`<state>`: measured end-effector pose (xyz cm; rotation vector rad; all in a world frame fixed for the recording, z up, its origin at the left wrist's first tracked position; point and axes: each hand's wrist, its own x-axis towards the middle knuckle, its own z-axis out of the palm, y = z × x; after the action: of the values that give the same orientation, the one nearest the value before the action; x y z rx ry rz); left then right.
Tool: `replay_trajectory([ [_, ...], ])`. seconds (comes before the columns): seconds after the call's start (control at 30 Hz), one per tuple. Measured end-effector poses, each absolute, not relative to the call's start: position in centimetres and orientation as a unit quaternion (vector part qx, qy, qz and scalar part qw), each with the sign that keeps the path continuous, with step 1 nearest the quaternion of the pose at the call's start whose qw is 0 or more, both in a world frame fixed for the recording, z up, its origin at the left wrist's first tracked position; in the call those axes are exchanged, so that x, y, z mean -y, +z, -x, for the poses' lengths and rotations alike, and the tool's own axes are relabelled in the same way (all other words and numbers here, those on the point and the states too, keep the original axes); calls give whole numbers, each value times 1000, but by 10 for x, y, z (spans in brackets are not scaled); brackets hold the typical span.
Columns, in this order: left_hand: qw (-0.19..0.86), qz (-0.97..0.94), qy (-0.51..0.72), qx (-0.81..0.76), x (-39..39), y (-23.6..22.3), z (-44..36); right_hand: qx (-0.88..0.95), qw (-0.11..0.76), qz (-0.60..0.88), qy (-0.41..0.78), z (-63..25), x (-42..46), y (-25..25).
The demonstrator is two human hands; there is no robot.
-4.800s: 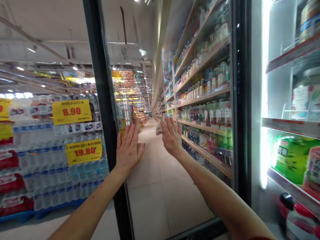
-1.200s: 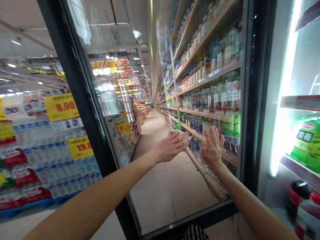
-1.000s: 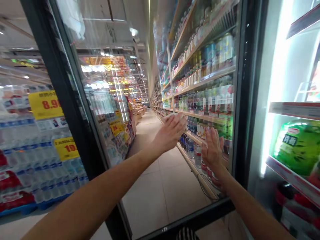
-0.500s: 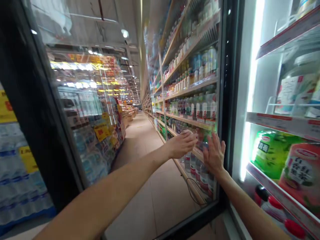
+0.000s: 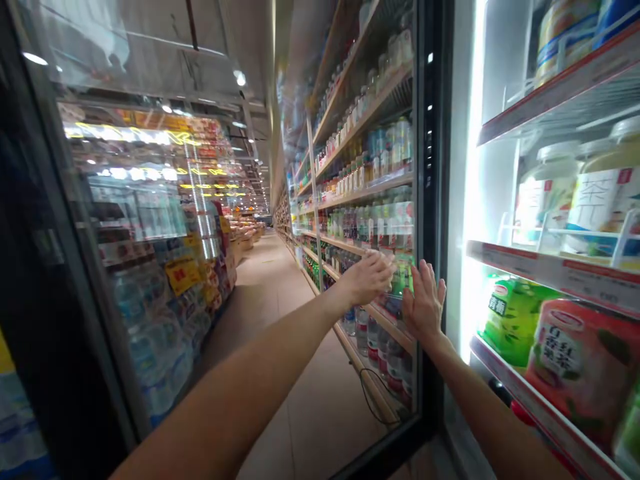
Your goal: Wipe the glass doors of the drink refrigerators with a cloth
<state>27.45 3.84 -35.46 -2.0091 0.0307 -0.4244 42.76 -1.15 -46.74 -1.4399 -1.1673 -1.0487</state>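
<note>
A glass door (image 5: 280,373) in a black frame stands open ahead of me, and both my hands are at its inner side. My left hand (image 5: 367,279) presses toward the pane, fingers bent over a pale cloth (image 5: 388,261) that is mostly hidden under them. Close to the door's right-hand upright (image 5: 431,200), my right hand (image 5: 425,301) lies against the glass with its fingers stretched out, holding nothing.
Lit fridge shelves on the right carry bottles (image 5: 593,193), a green pack (image 5: 515,317) and a red pack (image 5: 583,367). Through the glass are shelves of drinks (image 5: 375,227), stacked bottled goods (image 5: 155,333), an aisle floor (image 5: 255,280) and a loose cable (image 5: 367,393).
The view has turned a little to the right, showing more of the fridge shelves. My left hand has slid slightly up along the glass. My right hand stays beside the door upright.
</note>
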Motion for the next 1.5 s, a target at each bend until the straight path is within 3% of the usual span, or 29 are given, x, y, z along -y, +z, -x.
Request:
replay_trajectory([
  [0.17, 512, 804, -284, 106, -37, -317, -272, 473, 496, 592, -423, -426, 16, -461],
  [0.33, 515, 838, -180, 26, -37, -298, -256, 486, 518, 568, -415, -413, 15, -444],
  [0.53, 494, 770, -358, 189, -37, -250, -228, 501, 544, 534, -410, -397, 11, -424],
  [0.73, 547, 793, -252, 91, -37, -253, -200, 512, 567, 494, -414, -367, 2, -401],
  [0.9, 531, 699, -414, 241, -31, -219, -167, 514, 583, 489, -396, -340, -9, -364],
  [1.1, 566, 748, -308, 161, -24, -224, -139, 519, 588, 485, -388, -310, -26, -307],
  [1.3, 516, 618, -495, 327, -18, -199, -85, 530, 576, 494, -379, -298, -32, -297],
  [1.5, 586, 724, -304, 199, -12, -233, -82, 531, 577, 471, -404, -301, -34, -302],
])
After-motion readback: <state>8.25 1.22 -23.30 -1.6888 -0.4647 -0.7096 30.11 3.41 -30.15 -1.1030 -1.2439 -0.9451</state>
